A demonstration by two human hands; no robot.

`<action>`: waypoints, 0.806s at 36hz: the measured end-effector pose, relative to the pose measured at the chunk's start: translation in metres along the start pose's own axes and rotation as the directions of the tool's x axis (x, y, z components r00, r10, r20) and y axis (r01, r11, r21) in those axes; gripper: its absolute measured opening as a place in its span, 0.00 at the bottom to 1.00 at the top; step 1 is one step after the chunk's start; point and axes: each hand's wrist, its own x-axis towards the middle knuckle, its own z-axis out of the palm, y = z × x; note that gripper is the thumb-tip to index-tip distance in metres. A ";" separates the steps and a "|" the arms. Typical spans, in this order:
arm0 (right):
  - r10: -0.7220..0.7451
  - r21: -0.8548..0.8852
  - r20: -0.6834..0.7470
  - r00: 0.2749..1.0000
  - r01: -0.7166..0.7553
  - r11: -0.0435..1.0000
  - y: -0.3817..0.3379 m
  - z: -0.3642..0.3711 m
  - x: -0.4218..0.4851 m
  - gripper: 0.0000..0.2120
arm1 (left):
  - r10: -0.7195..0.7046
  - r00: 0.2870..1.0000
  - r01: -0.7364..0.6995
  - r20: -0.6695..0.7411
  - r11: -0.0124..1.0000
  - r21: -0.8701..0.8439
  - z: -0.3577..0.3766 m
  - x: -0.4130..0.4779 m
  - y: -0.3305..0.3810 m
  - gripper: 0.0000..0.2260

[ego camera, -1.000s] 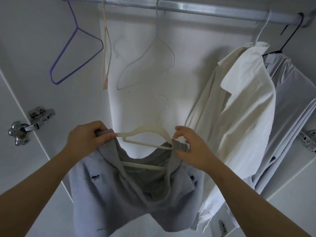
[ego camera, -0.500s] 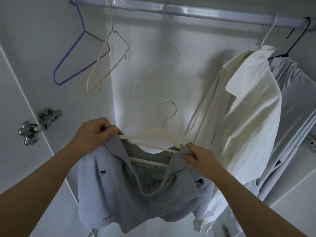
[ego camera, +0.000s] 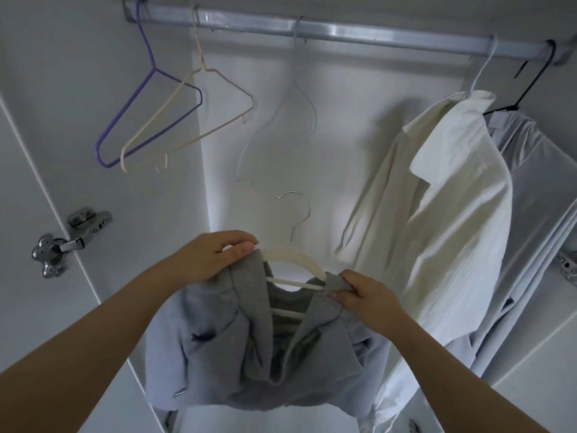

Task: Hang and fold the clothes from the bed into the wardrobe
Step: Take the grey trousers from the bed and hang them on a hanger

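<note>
**Q:** Where is the grey top (ego camera: 237,354)?

**A:** In front of me, inside the wardrobe (ego camera: 352,135), well below the rail (ego camera: 343,29). It hangs bunched from a cream hanger (ego camera: 293,257) that I hold up between both hands. The neck opening lies over both ends of the hanger, and the hanger's two bars show through it.

**Q:** Left hand (ego camera: 215,257)?

**A:** Fingers curled. Thumb and fingertips pinch the grey cloth against the left end of the hanger.

**Q:** Right hand (ego camera: 365,295)?

**A:** Also curled. It pinches a fold of the grey cloth at the hanger's right end.

**Q:** The hanger's metal hook (ego camera: 296,214)?

**A:** It stands up free between my hands and the rail, and hooks onto nothing.

**Q:** What hangs on the rail?

**A:** At the left, a purple hanger (ego camera: 146,104) and a beige hanger (ego camera: 187,120) overlap, with no clothes on either. At the centre is a pale wire hanger (ego camera: 299,98), faint against the back wall. At the right, a white shirt (ego camera: 452,214) is on a white hanger (ego camera: 484,70). Next to it is a pale grey garment (ego camera: 537,198) on a black hanger (ego camera: 530,79). The shirt hangs just beside my right hand; I cannot tell whether they touch.

**Q:** Anything else noted?

**A:** A metal hinge (ego camera: 68,242) on the left side panel.
</note>
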 end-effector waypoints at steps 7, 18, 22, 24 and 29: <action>0.122 0.128 -0.028 0.992 -0.118 0.985 0.004 -0.021 -0.001 0.10 | -0.116 0.991 0.128 -0.069 0.971 0.201 0.002 0.009 0.002 0.18; 0.401 0.383 0.102 0.910 -0.408 0.829 0.006 -0.055 -0.009 0.06 | -0.144 0.988 0.151 -0.056 0.977 0.148 0.023 0.038 0.028 0.12; 0.504 0.600 0.193 0.842 -0.507 0.618 -0.002 -0.066 -0.010 0.07 | -0.161 0.986 0.155 0.038 0.979 0.132 0.029 0.047 0.043 0.12; 0.523 0.687 0.206 0.827 -0.502 0.525 -0.008 -0.072 -0.008 0.07 | -0.160 0.986 0.156 0.035 0.983 0.092 0.030 0.053 0.052 0.12; 0.546 0.822 0.129 0.828 -0.398 0.409 -0.021 -0.092 0.001 0.08 | -0.143 0.989 0.145 0.027 0.985 -0.097 0.029 0.072 0.079 0.09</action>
